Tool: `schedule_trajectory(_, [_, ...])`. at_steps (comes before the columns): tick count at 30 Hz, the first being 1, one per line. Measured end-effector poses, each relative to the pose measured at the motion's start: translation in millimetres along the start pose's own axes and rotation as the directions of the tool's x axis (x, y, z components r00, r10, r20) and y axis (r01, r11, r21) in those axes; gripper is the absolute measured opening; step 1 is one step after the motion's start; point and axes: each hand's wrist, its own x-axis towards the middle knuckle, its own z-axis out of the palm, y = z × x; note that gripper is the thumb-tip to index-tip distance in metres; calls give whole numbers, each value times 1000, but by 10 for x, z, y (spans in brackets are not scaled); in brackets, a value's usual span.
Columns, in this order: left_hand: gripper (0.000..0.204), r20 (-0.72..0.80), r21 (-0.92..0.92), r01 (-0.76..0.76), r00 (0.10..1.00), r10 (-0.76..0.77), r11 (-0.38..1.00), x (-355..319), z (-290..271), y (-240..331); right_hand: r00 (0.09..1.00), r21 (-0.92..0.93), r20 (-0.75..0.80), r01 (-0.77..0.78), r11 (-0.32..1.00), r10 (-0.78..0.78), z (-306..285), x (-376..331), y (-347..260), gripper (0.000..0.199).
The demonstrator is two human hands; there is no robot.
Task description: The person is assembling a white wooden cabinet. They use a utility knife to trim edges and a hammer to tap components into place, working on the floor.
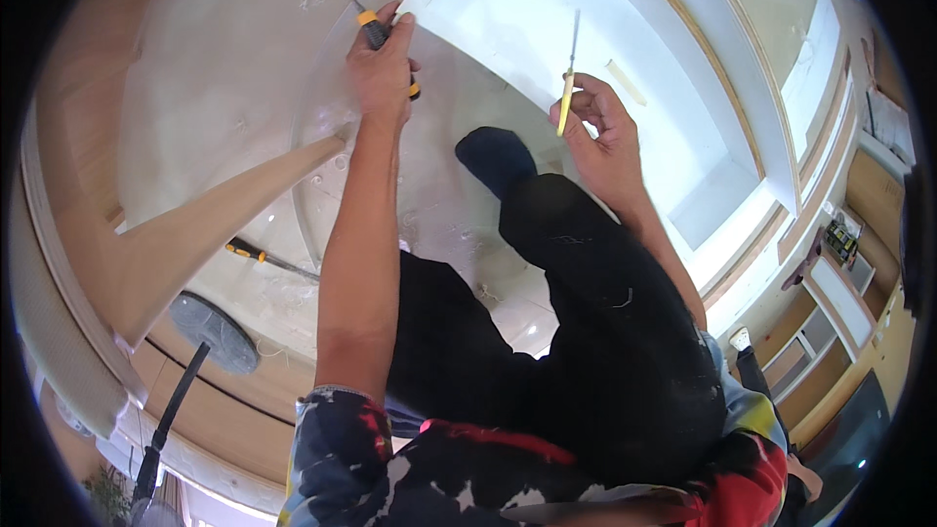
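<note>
My left hand (379,76) is closed around a screwdriver with a black and orange handle (373,31), its thin shaft pointing up and to the left. The thumb lies by the corner of a large white box-like furniture piece (468,0). Between the fingers and thumb of my right hand (607,141) is a slim tool with a yellow handle (566,102) and a narrow grey shaft. It points upward over the white piece; its exact kind does not show. A strip of tape (627,83) sticks to the white panel beyond it.
Another orange and black screwdriver (246,251) lies at left, near a wooden piece (234,187). A grey oval floor-tool head (215,332) on a black pole stands lower left. Clear sheeting (224,59) covers the floor. Another person's leg (752,366) and open shelving (805,346) are at right.
</note>
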Motion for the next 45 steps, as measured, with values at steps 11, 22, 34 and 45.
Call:
schedule_trajectory(11, [40,74,98,83,993,-90,992,-452,-48,-79,774,-110,495,-395,912,395,-202,-272,-190,35])
schedule_trajectory(22, [31,87,96,249,962,-258,964,-467,-285,-106,537,-240,728,-383,892,426,81,271,-201,36])
schedule_trajectory(34, [33,141,-160,374,925,-354,914,-533,-275,-176,603,-153,722,-338,929,338,240,726,-108,41])
schedule_trajectory(45, [28,138,-181,357,932,-336,916,-612,-282,-180,641,-226,632,-386,894,436,318,717,-112,40])
